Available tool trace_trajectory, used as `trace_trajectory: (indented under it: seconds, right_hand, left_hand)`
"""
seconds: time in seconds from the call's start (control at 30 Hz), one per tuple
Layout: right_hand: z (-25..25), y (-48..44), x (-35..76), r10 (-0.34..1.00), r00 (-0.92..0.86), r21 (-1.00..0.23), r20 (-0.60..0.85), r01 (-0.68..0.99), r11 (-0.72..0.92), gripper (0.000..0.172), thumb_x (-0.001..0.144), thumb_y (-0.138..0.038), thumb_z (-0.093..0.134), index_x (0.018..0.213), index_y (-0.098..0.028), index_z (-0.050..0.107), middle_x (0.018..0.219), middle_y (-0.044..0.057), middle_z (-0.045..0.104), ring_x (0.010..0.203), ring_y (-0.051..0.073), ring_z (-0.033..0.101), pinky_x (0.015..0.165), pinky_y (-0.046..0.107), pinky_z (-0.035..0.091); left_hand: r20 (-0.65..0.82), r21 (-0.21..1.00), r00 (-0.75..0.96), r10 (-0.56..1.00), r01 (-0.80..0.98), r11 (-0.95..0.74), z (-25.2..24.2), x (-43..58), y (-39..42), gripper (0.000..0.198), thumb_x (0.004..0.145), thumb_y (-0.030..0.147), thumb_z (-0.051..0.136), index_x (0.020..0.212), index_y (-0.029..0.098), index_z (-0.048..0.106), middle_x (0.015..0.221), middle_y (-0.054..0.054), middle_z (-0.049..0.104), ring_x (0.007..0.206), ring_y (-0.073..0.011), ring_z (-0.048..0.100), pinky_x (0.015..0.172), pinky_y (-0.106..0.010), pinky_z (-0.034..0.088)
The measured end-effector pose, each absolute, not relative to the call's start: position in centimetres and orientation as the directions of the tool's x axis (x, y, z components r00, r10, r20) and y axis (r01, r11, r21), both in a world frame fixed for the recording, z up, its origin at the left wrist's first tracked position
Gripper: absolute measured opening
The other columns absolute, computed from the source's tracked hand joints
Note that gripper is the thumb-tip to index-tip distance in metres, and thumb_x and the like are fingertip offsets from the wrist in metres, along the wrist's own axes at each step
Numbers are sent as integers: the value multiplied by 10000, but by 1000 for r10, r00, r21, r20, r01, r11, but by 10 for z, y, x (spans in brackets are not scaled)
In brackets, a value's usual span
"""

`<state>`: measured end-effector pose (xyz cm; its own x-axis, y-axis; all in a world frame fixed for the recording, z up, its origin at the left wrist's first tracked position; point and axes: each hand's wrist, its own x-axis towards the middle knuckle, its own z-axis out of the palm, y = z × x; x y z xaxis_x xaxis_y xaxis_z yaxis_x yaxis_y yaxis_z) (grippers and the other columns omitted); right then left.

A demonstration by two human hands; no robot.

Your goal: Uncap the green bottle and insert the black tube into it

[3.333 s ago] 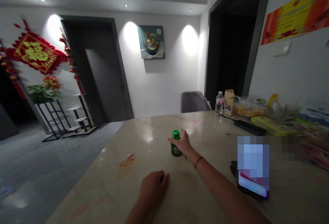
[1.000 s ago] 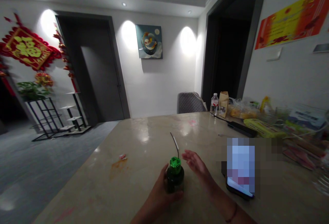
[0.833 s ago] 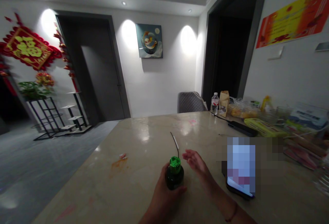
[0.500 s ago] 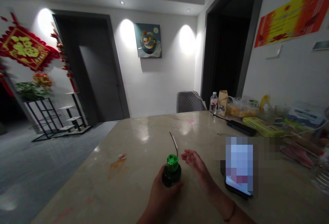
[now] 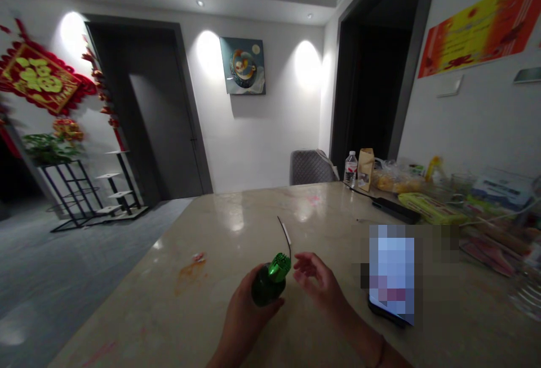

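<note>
My left hand [image 5: 250, 306] is wrapped round a dark green bottle [image 5: 266, 289] above the near part of the table. The bottle leans to the right, its bright green ridged cap [image 5: 279, 267] pointing up and away from me. Just right of the cap, my right hand [image 5: 315, 278] hovers with fingers bent and apart, holding nothing. A thin dark cord with a white tag [image 5: 286, 234] stretches over the tabletop behind the bottle; whether it joins the bottle is hidden.
The pale marbled table [image 5: 203, 323] bears an orange-brown stain [image 5: 190, 275] at left. To the right stands a lit phone [image 5: 393, 278], blurred out. Behind it lie a black power strip [image 5: 395, 210], a yellow-green packet [image 5: 431, 208], a water bottle [image 5: 350, 168] and bags.
My left hand has shifted slightly left and tipped the bottle to the right. My right hand has lowered a little, its fingers curling more beside the cap.
</note>
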<state>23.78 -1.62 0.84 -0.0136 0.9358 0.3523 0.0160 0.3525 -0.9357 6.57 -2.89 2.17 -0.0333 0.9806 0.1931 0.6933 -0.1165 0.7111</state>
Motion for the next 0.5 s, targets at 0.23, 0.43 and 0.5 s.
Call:
trace_trajectory:
  seconds: [0.23,0.43,0.5]
  right_hand:
    - [19,-28,235,893,-43,-877,448,172,448,353,656,-342,661,966,-197,573,845,26,601,772,160,545,685,249,434]
    - [18,-28,237,865,-67,-832,498,243,498,306,698,-340,621,960,-187,584,837,21,590,776,152,537,700,242,425]
    - [17,-27,238,859,-80,-824,506,250,508,310,718,-350,605,982,-188,581,861,25,591,795,153,542,708,241,427]
  left_hand:
    - [127,768,81,989,622,-150,15,83,-38,621,497,195,692,1094,193,519,1073,-63,641,972,-212,591,844,-268,452]
    - [126,771,56,990,623,-133,23,85,-44,596,496,180,672,1076,181,532,1063,-67,642,972,-219,588,852,-289,441]
    - [126,775,53,991,618,-132,23,86,-45,596,499,192,670,1078,176,531,1064,-71,640,973,-222,586,854,-296,437]
